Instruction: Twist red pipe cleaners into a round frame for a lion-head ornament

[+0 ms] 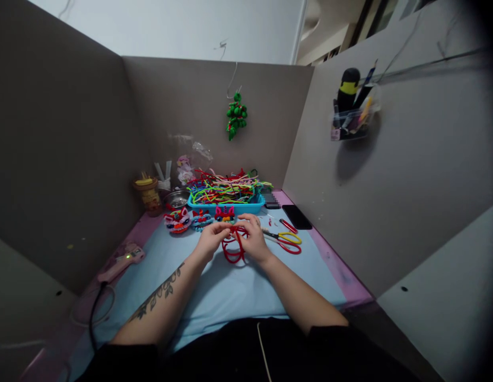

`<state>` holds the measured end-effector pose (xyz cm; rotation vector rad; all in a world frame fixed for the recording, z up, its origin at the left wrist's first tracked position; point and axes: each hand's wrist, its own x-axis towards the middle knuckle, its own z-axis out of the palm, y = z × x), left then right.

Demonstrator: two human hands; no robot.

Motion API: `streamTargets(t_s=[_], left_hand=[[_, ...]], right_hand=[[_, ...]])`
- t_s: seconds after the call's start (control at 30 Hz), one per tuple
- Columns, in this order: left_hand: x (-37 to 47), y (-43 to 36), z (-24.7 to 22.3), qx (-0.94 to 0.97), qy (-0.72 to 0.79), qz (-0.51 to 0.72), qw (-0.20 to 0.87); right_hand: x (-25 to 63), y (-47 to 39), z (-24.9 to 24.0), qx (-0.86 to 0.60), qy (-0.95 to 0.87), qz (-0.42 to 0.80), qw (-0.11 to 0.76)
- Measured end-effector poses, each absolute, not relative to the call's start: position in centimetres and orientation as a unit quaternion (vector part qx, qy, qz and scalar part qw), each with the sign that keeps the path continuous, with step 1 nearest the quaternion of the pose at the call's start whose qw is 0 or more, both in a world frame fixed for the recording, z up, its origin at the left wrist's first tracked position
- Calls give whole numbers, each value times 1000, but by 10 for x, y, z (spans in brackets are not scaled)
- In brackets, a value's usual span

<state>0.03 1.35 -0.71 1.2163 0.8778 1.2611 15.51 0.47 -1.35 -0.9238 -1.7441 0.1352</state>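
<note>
Both left hand (212, 239) and right hand (252, 237) grip perhaps fuzzy red stems (234, 261); a blue tray (230, 209) holds more.

No text, labels, brands, numbers or signs can be read.

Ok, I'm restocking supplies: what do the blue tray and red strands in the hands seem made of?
Blue tray: probably smooth plastic, from its bright, even color. Red strands: likely matte, fuzzy-covered wire, since they hold open loops; any core is hidden.
</note>
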Motion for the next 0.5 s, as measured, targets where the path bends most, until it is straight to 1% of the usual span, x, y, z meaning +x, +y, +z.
streamTargets(t_s=[0.17, 0.37, 0.5], left_hand=[[-1, 13, -6, 517, 370, 529, 562], [-1, 14, -8, 551, 369, 525, 534], [2, 14, -10, 568, 373, 522, 516]], right_hand=[[155, 4, -15, -380, -750, 58, 538], [156, 4, -14, -379, -729, 101, 561], [158, 6, -14, -383, -722, 137, 560]])
